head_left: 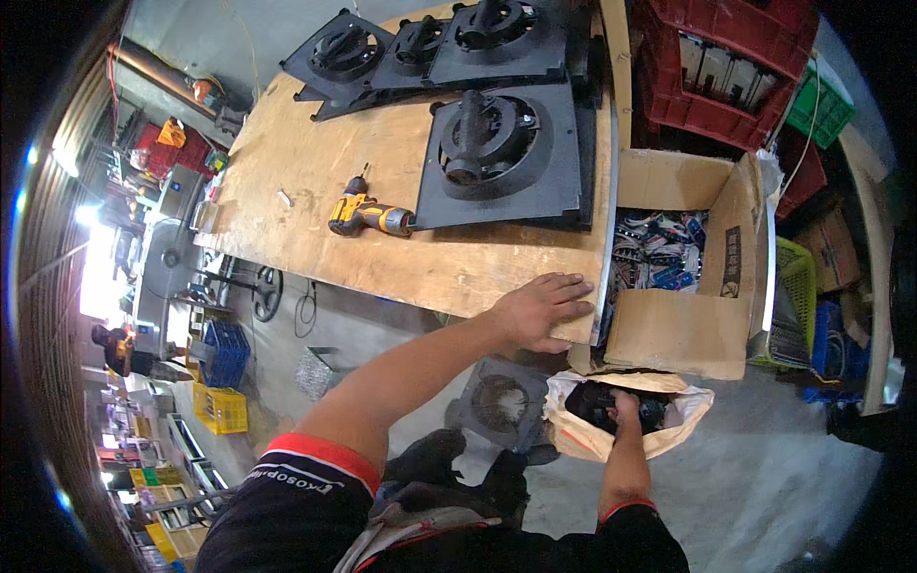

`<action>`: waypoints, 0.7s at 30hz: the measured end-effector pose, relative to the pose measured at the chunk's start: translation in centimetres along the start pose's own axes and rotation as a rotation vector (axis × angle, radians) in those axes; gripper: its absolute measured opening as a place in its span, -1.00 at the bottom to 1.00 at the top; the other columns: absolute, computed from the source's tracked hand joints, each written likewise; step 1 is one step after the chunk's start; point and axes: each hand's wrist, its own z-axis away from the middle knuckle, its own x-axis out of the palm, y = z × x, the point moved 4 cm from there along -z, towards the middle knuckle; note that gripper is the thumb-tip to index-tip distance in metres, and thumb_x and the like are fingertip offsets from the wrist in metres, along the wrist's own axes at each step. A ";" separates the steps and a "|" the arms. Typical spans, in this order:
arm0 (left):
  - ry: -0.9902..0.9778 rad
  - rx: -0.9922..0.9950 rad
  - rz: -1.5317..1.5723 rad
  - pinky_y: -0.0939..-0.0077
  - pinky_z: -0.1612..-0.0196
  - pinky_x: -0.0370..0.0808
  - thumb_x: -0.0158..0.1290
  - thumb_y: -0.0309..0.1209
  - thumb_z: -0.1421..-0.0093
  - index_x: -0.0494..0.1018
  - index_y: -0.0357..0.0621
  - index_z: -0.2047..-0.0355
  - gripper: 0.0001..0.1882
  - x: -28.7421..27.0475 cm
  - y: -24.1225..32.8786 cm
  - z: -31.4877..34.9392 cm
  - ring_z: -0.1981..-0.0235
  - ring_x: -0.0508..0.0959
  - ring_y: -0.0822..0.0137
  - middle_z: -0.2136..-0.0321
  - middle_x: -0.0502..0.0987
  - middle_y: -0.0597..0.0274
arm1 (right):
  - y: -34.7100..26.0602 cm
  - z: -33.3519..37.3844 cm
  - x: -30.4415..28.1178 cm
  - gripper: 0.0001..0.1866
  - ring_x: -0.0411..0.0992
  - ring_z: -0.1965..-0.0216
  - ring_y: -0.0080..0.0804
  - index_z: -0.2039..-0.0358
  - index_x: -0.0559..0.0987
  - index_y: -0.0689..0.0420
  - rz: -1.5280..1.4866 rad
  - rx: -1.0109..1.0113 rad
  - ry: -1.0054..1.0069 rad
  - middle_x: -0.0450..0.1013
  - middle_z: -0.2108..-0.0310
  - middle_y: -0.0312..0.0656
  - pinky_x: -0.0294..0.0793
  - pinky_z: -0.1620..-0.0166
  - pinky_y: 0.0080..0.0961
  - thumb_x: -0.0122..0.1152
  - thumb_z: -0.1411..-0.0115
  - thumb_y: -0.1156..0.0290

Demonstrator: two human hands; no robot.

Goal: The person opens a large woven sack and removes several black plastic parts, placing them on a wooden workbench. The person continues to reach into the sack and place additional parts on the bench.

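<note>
My left hand (pixel 543 310) lies flat on the near right corner of the wooden table (pixel 315 205), its fingers spread and holding nothing. Down beside that corner, my right hand (pixel 626 408) reaches into an open pale sack (pixel 583 441) among dark parts (pixel 594 401). Its fingers are partly hidden there, so I cannot make out whether they grip anything. A yellow-and-black cordless drill (pixel 368 212) rests on the tabletop. Behind my left hand sits a black square panel with a round fan-like housing (pixel 501 143), and similar panels (pixel 346 53) are stacked toward the far edge.
An open cardboard box (pixel 678 329) of wired small parts (pixel 659 250) adjoins the table's right edge, just beyond the sack. Red crates (pixel 659 95) are piled behind it. A square panel with a round opening (pixel 497 401) is on the floor below. Blue (pixel 224 353) and yellow crates (pixel 220 409) stand at left.
</note>
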 end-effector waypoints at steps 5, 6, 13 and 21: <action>0.037 0.021 0.006 0.00 -0.37 0.10 0.14 0.06 -0.06 0.35 -0.11 -0.21 -0.23 0.2 -0.1 1.0 -0.36 0.17 -0.07 -0.33 0.21 -0.06 | -1.8 12.0 -2.3 -0.54 0.42 0.66 -0.37 0.05 0.45 0.18 -0.076 -0.219 0.168 0.53 0.37 -0.12 0.34 0.71 -0.51 0.35 -0.03 0.41; 0.050 0.035 0.011 0.01 -0.37 0.10 0.14 0.06 -0.06 0.35 -0.12 -0.21 -0.23 0.3 -0.3 1.0 -0.36 0.17 -0.07 -0.33 0.21 -0.07 | -1.8 14.1 -2.8 -0.54 0.43 0.64 -0.37 0.04 0.45 0.17 -0.161 -0.244 0.199 0.53 0.35 -0.13 0.34 0.71 -0.52 0.35 -0.03 0.42; 0.148 0.064 -0.081 0.07 -0.34 0.17 0.10 0.08 -0.09 0.40 -0.18 -0.13 -0.27 1.1 -1.1 1.8 -0.31 0.24 -0.04 -0.24 0.32 -0.07 | -1.2 25.9 -1.2 -0.46 0.51 0.51 -0.39 -0.05 0.41 0.21 -0.472 -0.532 0.351 0.53 0.25 -0.11 0.38 0.64 -0.53 0.35 -0.05 0.48; 0.390 -0.089 0.301 0.10 -0.12 0.37 0.16 -0.09 -0.05 0.46 -0.19 0.01 -0.43 -2.1 -6.1 8.7 -0.07 0.44 0.01 0.02 0.49 -0.03 | 1.9 39.6 6.8 -0.43 0.50 0.42 -0.28 -0.06 0.35 0.31 -0.370 -0.446 0.634 0.47 0.19 -0.03 0.47 0.55 -0.43 0.37 -0.07 0.50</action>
